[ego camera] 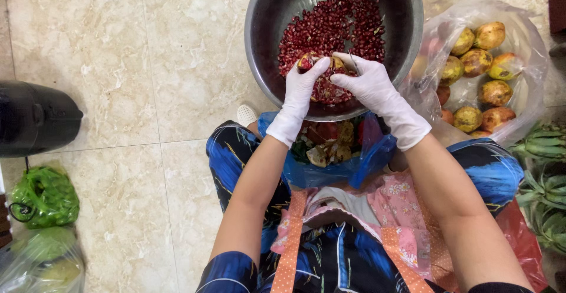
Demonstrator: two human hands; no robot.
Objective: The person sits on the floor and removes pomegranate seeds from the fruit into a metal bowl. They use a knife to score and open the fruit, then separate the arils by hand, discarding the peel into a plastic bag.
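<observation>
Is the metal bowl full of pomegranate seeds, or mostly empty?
Partly filled: red seeds cover much of the metal bowl bottom, with bare steel showing above and at left.

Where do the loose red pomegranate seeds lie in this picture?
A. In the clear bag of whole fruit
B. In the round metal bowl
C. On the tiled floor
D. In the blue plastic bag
B: the red seeds are heaped inside the metal bowl, just beyond the gloved left hand and right hand that grip a pomegranate piece.

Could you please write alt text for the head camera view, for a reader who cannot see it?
Two white-gloved hands, left hand and right hand, hold a piece of pomegranate over a metal bowl of red seeds. A blue bag of peels lies below, and a clear bag of whole pomegranates sits at right.
</observation>
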